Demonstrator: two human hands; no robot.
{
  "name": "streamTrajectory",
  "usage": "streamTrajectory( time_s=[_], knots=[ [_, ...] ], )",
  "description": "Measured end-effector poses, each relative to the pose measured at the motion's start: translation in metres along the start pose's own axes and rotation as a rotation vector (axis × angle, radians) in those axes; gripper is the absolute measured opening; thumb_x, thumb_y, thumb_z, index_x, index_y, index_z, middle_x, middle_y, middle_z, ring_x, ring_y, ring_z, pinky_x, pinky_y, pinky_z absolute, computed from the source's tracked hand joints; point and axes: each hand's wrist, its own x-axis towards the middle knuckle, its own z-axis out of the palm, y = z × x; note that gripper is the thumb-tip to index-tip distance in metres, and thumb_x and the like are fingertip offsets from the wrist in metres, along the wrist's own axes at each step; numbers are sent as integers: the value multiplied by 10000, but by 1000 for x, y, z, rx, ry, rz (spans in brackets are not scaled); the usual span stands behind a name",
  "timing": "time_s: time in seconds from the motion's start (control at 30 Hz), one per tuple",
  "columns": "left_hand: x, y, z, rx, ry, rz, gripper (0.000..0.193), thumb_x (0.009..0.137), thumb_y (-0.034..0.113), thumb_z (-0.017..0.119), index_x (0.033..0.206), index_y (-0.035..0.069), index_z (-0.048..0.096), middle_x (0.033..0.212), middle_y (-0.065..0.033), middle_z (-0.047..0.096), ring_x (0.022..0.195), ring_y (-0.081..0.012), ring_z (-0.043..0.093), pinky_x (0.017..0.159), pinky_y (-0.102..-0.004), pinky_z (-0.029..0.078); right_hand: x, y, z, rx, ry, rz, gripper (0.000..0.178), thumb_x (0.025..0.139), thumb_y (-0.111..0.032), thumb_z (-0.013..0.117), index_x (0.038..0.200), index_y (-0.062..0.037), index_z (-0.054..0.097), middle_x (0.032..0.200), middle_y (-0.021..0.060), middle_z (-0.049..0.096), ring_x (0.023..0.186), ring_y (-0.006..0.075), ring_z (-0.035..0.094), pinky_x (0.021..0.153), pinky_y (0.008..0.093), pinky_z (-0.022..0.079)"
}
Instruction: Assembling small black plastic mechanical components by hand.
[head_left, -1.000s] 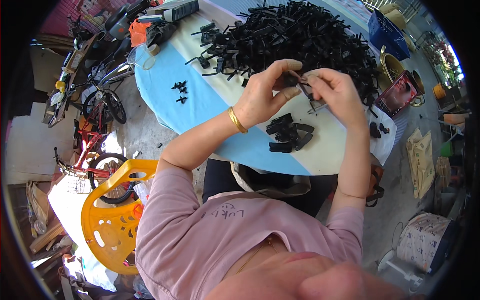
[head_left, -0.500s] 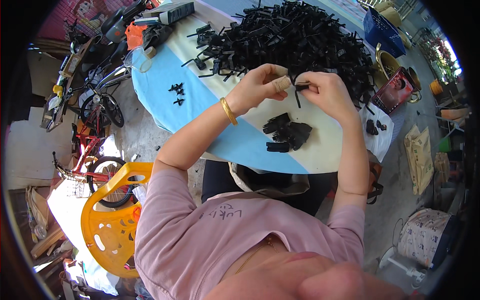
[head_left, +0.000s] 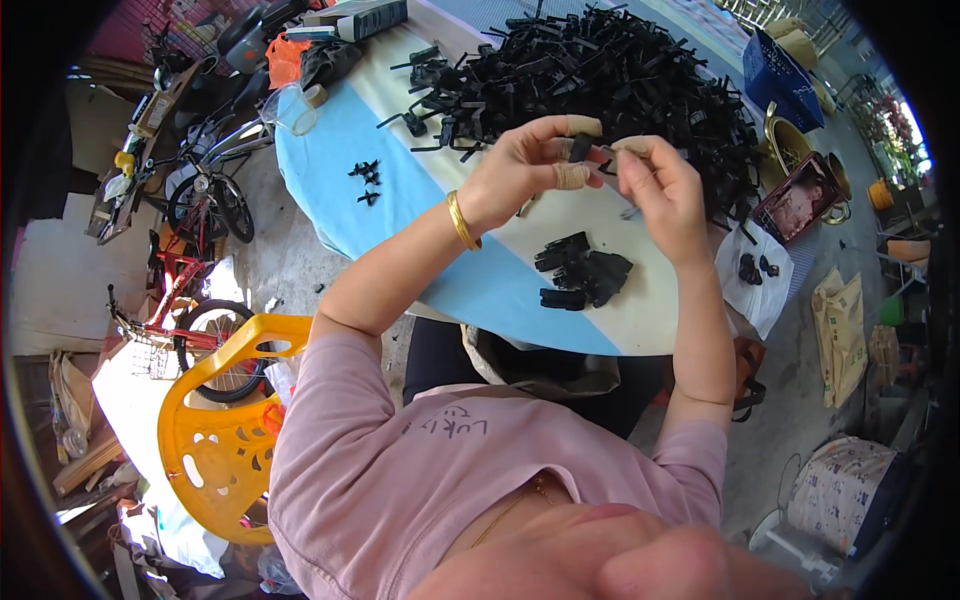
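Observation:
Above the table, my left hand [head_left: 515, 168] pinches a small black piece [head_left: 581, 148] between taped fingers. Close beside it, my right hand [head_left: 662, 190] is closed, its taped fingertips at the piece's right side; what it grips is too small to make out. Behind both hands rises a large heap of black strap-like pieces [head_left: 590, 75] with thin tails sticking out. A little pile of flat black pieces [head_left: 590, 272] lies nearer to me, below my hands. Several tiny black bits [head_left: 368, 182] rest on the blue part of the cloth at the left.
The rounded table [head_left: 330, 200] has a blue and cream cover. At its right lie a white plastic bag [head_left: 775, 300] with black bits on it, a red-edged screen or picture [head_left: 798, 200], a brass pot [head_left: 790, 140] and a blue basket [head_left: 775, 80]. A yellow chair [head_left: 215, 450] and bicycles [head_left: 215, 335] stand left.
My left hand has turned and now shows the black piece between its fingers. My right hand has shifted slightly down and apart from it; the black strip hanging below it is gone from there.

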Motion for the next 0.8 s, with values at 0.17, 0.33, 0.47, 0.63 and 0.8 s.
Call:
streamTrajectory(
  time_s=[0.17,0.33,0.47,0.63,0.8],
  knots=[
    [-4,-5,11,303,114,137,501,797,-49,561,1257,35,383,1058,-94,561,953,-144,558,826,-271,471,1,5,19,-8,13,-12,135,889,-118,509,899,1,572,648,-25,510,586,13,419,535,148,332],
    [-6,-13,13,282,202,262,408,794,-6,604,1143,0,393,1001,-104,564,921,-145,569,802,-275,495,1,1,21,90,10,62,148,897,-129,495,888,-8,581,633,-28,513,530,0,372,470,148,269],
    [-5,-15,9,224,173,288,305,814,-35,564,1086,9,434,1064,-123,557,939,-160,563,822,-278,474,0,7,24,88,-8,21,148,901,-126,487,875,-15,581,627,-28,512,494,-8,335,433,151,231],
    [-10,-16,15,534,323,466,200,783,-14,609,967,-19,532,907,-95,617,855,-141,597,747,-263,496,-3,3,26,125,-49,129,149,906,-130,480,887,-16,575,621,-28,498,485,-7,332,431,151,233],
    [-13,-12,16,827,302,551,248,793,-20,588,1029,0,516,938,-118,613,845,-176,607,744,-272,491,-3,4,24,223,-96,235,173,913,-150,469,908,-7,567,616,-32,485,496,2,360,441,151,254]
  ],
)
